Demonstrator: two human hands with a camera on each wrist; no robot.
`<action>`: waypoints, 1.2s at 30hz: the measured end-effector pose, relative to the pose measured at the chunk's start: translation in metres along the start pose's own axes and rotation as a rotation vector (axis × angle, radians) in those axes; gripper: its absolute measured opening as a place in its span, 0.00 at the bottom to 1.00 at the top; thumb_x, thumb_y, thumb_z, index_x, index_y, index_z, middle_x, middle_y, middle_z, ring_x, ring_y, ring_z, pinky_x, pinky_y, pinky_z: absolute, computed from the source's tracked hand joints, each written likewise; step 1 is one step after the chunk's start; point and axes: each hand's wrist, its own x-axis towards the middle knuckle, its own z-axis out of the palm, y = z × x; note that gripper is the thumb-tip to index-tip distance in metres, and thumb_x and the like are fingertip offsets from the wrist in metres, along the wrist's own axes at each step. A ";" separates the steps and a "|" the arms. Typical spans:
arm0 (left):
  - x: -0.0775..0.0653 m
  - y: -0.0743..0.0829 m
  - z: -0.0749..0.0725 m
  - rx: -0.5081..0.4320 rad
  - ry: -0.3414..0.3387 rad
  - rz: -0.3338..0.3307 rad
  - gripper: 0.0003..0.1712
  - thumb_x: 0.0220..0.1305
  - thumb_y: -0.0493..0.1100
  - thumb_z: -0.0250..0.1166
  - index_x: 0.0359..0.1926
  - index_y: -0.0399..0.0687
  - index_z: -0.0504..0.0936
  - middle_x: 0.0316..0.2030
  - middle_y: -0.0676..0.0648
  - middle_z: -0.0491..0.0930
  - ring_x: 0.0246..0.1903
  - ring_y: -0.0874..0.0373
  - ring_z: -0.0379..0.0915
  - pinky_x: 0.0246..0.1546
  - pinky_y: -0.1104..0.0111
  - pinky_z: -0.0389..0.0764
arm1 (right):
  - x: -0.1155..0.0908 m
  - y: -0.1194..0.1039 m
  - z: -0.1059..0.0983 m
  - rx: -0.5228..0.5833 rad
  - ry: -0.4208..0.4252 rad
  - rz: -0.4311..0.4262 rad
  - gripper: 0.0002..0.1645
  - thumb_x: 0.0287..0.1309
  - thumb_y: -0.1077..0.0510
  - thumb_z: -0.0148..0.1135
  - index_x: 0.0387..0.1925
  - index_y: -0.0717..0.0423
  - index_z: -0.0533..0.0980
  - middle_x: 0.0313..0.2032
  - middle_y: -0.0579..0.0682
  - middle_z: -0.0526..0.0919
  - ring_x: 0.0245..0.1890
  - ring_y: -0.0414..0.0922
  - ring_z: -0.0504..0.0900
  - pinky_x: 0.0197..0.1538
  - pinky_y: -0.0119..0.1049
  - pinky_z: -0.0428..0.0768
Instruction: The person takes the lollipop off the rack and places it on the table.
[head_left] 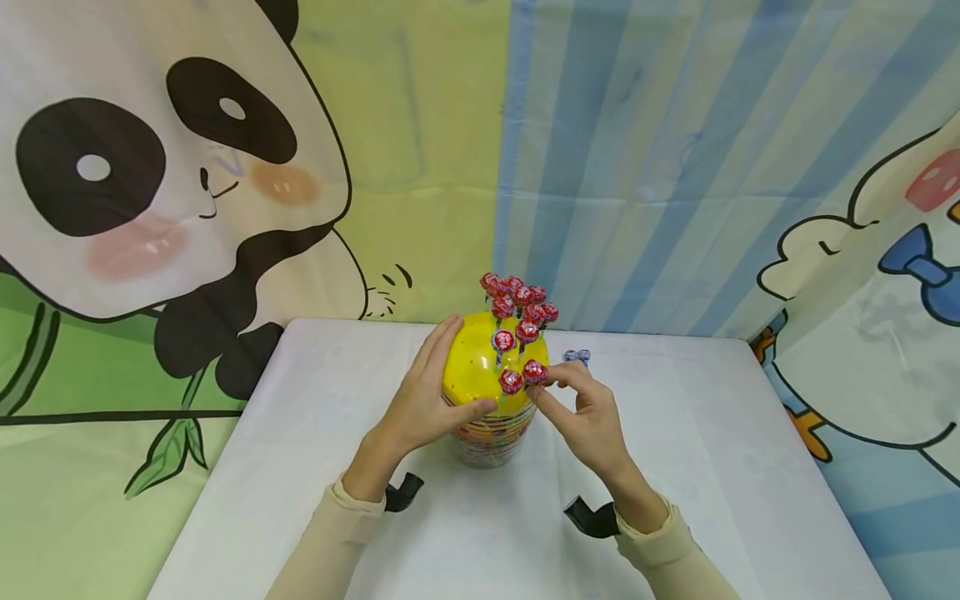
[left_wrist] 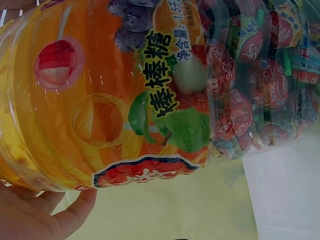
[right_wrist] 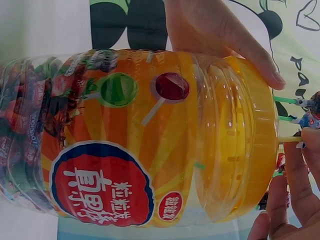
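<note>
A clear plastic candy jar with a yellow lid stands upright on the table. Red-wrapped lollipops stick up from holes in the lid, mostly on its right and far side. My left hand holds the jar at the lid, thumb across the near edge and fingers along the left side. Between thumb and fingers, my right hand pinches a lollipop at the lid's right edge. Its yellow stick meets the lid top in the right wrist view. Wrapped candies fill the jar's lower part.
Blue-wrapped lollipops are on the white table behind my right hand. A printed cloth with a panda hangs behind the table. Black curved pieces show at both wrists.
</note>
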 end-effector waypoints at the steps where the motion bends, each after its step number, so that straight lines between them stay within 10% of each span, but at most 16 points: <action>1: 0.000 0.000 0.000 -0.002 -0.001 0.001 0.64 0.52 0.72 0.70 0.80 0.55 0.48 0.77 0.52 0.47 0.70 0.50 0.56 0.60 0.48 0.72 | 0.000 0.001 0.000 0.001 0.002 -0.006 0.13 0.52 0.82 0.63 0.40 0.71 0.81 0.35 0.59 0.82 0.41 0.45 0.73 0.47 0.37 0.68; 21: 0.000 -0.001 0.000 -0.006 0.000 0.003 0.63 0.52 0.72 0.70 0.80 0.57 0.48 0.77 0.50 0.48 0.70 0.50 0.56 0.60 0.48 0.72 | 0.001 0.030 -0.015 0.031 0.050 -0.082 0.16 0.54 0.79 0.66 0.43 0.63 0.83 0.38 0.53 0.81 0.43 0.47 0.74 0.50 0.34 0.74; 36: 0.001 -0.001 0.000 0.000 -0.002 0.017 0.63 0.52 0.72 0.70 0.80 0.56 0.48 0.77 0.46 0.49 0.72 0.50 0.53 0.62 0.47 0.69 | 0.015 0.045 -0.054 -0.175 0.221 0.090 0.07 0.59 0.73 0.65 0.40 0.70 0.82 0.40 0.64 0.85 0.43 0.35 0.79 0.47 0.34 0.72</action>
